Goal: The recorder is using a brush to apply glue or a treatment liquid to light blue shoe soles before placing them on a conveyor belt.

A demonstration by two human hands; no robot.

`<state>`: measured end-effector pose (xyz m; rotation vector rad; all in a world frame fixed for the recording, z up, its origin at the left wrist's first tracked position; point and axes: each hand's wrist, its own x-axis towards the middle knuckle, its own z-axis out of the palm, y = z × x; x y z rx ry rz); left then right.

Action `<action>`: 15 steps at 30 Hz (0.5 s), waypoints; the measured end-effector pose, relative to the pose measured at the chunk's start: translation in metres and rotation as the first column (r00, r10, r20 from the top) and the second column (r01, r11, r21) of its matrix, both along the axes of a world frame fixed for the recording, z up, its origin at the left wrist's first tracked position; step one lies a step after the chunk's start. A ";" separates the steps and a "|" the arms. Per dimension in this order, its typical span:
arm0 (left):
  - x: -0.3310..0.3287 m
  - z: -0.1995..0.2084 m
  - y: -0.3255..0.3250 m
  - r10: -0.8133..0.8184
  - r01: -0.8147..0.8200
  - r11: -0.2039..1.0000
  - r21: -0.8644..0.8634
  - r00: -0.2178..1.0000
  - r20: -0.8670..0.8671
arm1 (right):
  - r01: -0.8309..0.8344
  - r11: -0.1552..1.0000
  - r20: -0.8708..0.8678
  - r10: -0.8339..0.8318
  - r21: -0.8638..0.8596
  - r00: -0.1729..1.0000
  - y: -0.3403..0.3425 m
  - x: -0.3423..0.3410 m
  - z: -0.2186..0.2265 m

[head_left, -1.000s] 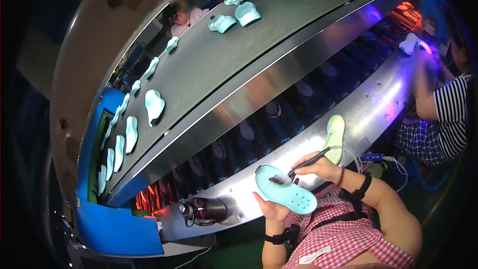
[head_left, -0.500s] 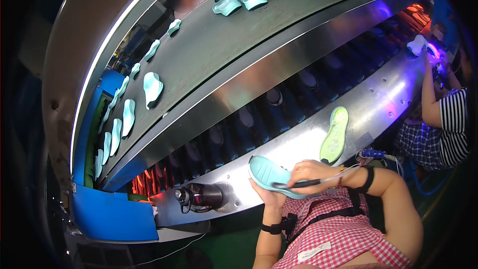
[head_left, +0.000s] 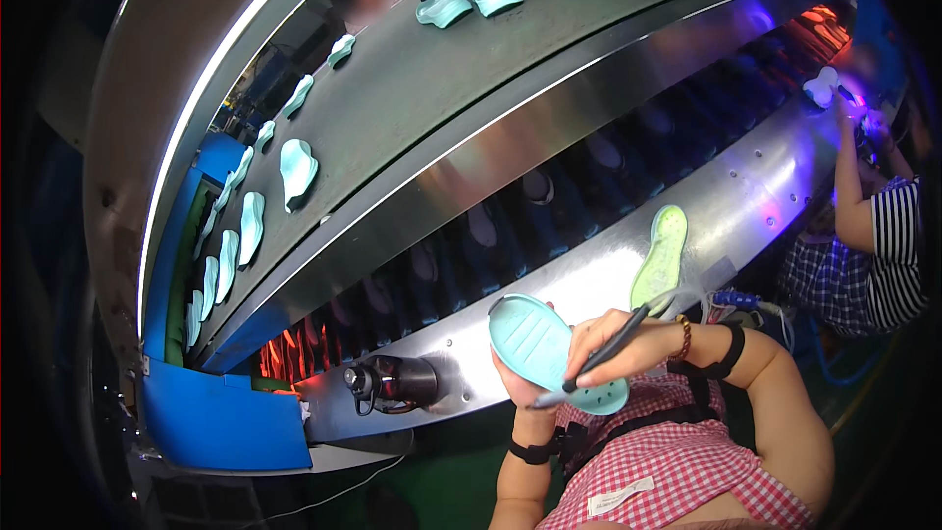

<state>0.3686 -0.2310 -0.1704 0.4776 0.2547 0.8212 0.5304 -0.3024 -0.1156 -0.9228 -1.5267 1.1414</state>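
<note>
Curved bare-metal bench [head_left: 731,201] is running beside a wide dark conveyor belt [head_left: 432,88]. Pale turquoise foot-shaped shoe sole [head_left: 525,329] is sitting in the left hand [head_left: 522,395] over the bench's near edge, ribbed inner face up, holed end toward the red-checked apron [head_left: 667,451]. Slim black-handled brush [head_left: 613,342] is slanting across it, tip by the rim near the left palm; can't tell if bristles are touching. Looks like brushing: best be keeping pressure light, strokes even, left fingers clear of the tip. Left hand is cupping the sole from below, gripping its side. Right hand [head_left: 636,351] is gripping the handle pen-style, knuckles over the sole, wrist to its right. Yellow-green flat shoe sole [head_left: 663,250] is lying on the bench beyond; black cylindrical bottle [head_left: 404,383] is resting leftward.
</note>
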 end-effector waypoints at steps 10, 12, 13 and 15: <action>0.001 0.008 0.005 0.081 -0.077 0.992 -0.099 0.996 0.037 | 0.006 0.997 -0.018 -0.008 -0.083 1.000 -0.001 0.009 -0.002; 0.000 0.000 0.012 0.183 -0.183 0.977 -0.105 0.983 -0.014 | 0.245 0.967 0.108 -0.238 -0.066 0.965 0.005 0.011 -0.001; 0.000 -0.002 0.018 0.280 -0.285 0.953 -0.101 0.958 -0.063 | 0.246 0.967 0.109 -0.238 -0.063 0.965 0.003 0.009 -0.001; -0.006 -0.003 0.022 0.316 -0.323 0.945 -0.045 0.942 -0.115 | 0.081 0.986 0.096 -0.096 0.149 0.991 -0.008 0.000 -0.009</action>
